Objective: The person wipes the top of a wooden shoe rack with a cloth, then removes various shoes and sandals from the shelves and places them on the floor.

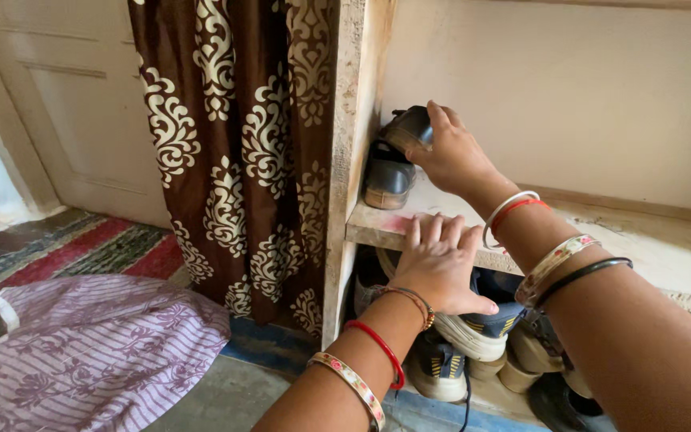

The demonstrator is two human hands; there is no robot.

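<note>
Two dark shoes (393, 156) sit at the left end of a pale shelf (641, 240), pushed against the side wall of an open shoe rack. One lies flat with its sole on the board; the other leans on top of it, tilted up. Their long axes run from the front edge toward the back wall, and which end is the toe is hard to tell.

Reaching across the shelf, the right hand (451, 154) has its fingers curled over the upper shoe, gripping its top edge. The left hand (440, 268) lies open and flat, palm down, fingers spread on the front edge of the shelf just below the shoes, holding nothing. Both wrists carry bangles.

Under the shelf, the lower compartment holds several more shoes packed close: a navy and white sneaker (473, 324), another like it in front, and tan sandals (533, 356) to the right.

Left of the rack hangs a brown curtain (233, 144) with cream patterns, and a striped purple cloth (89, 352) lies on the floor.
</note>
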